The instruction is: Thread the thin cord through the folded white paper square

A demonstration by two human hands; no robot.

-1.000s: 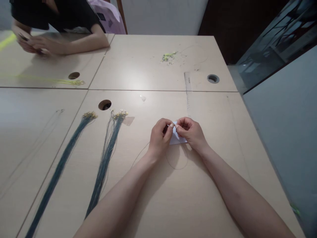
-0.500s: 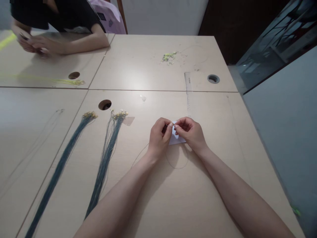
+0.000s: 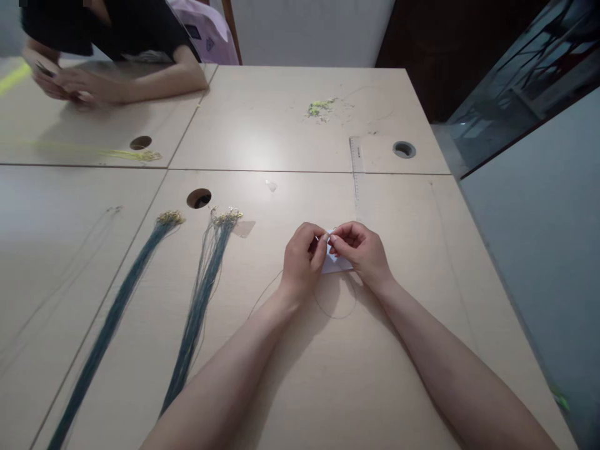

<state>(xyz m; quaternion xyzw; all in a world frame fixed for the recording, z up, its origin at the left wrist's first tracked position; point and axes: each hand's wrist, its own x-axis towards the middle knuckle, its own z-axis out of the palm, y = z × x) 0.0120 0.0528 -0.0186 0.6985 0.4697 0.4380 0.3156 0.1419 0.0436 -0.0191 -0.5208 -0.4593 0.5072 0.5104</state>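
Observation:
Both my hands meet over a small white card (image 3: 338,265) on the table. My left hand (image 3: 304,257) is closed in a pinch, thumb against forefinger. Close beside it, my right hand (image 3: 362,250) pinches too, its fingertips nearly touching the left ones. A thin dark cord (image 3: 338,317) loops on the table below the hands and shows again left of my left wrist. It seems to run up into my fingers; the pinched part is too small to make out. To the left lie two bundles of blue-green cords, a nearer bundle (image 3: 199,306) and a farther bundle (image 3: 117,319), both with gold-coloured metal ends.
A clear ruler (image 3: 356,169) lies beyond my hands. Yellow-green scraps (image 3: 321,108) sit farther back. Cable holes (image 3: 199,198) pierce the tabletop. Across the table, a person's hands (image 3: 75,84) work near yellow cords (image 3: 140,155). A clear plastic piece (image 3: 244,229) lies by the nearer bundle.
My fingertips have shifted very slightly, with both hands still pinching over the card. Otherwise the cords and other things lie as before.

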